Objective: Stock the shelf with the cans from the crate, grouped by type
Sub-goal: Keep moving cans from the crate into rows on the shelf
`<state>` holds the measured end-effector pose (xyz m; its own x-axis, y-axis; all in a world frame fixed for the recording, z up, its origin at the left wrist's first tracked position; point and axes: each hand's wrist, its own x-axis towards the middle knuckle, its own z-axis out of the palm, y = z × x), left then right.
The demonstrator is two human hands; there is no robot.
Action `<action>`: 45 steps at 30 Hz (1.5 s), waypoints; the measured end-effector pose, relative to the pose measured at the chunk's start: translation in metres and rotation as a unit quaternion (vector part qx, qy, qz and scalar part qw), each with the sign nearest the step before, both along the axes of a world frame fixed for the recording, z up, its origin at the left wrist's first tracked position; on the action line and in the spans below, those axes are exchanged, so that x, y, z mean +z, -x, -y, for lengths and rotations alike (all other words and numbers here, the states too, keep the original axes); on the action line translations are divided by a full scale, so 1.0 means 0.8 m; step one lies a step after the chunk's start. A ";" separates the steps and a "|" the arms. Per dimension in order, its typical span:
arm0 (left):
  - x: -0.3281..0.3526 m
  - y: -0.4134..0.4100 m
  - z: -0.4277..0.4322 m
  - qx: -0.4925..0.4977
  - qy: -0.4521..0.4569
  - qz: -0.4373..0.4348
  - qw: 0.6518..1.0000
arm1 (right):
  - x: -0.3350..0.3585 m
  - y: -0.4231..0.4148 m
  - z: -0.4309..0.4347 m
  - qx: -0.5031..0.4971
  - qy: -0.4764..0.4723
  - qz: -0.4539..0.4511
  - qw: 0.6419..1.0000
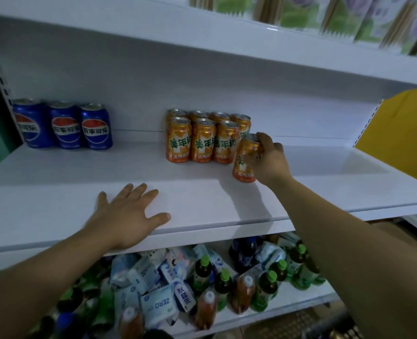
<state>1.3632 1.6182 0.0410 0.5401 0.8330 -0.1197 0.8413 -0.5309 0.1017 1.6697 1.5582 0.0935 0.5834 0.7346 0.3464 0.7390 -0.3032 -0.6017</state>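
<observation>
Three blue cans stand upright in a row at the far left of the white shelf, pushed back against its rear wall, each just beside the next with the red, white and blue emblem facing out. In front of them and further right, the left hand lies palm down on the front edge of the shelf. Its grip is released, with the fingers straight and spread and nothing in them.

Near the middle of the shelf, well apart from the blue cans, the orange cans stand packed together in two rows: three in front with green lettering showing, and four behind them.

Just to the right of the front row is one more orange can, slightly tilted. Its base is low over the shelf board, but I cannot tell whether it touches. The right hand holds this can, its grip closed round the upper part from the right side, with the fingertips over the rim.

At the far right end of the shelf stands a yellow panel.

On the shelf below lie green-capped bottles mixed with pale blue cartons.
</observation>
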 end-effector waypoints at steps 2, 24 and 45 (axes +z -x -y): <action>0.001 0.000 0.001 0.002 0.001 -0.003 1.000 | -0.005 -0.012 -0.014 -0.012 -0.019 -0.030 0.999; 0.006 0.000 0.002 0.012 0.016 -0.007 1.000 | -0.003 -0.036 -0.067 -0.024 0.067 -0.157 0.985; -0.090 -0.323 0.388 -0.434 0.212 -0.060 0.873 | -0.128 -0.066 0.531 -0.289 0.254 -0.164 0.908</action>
<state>1.6215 1.3078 -0.0313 0.9088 -0.0177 -0.4168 0.1582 -0.9098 0.3836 1.7227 1.1332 -0.0092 0.9332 0.2889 -0.2137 0.1739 -0.8835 -0.4349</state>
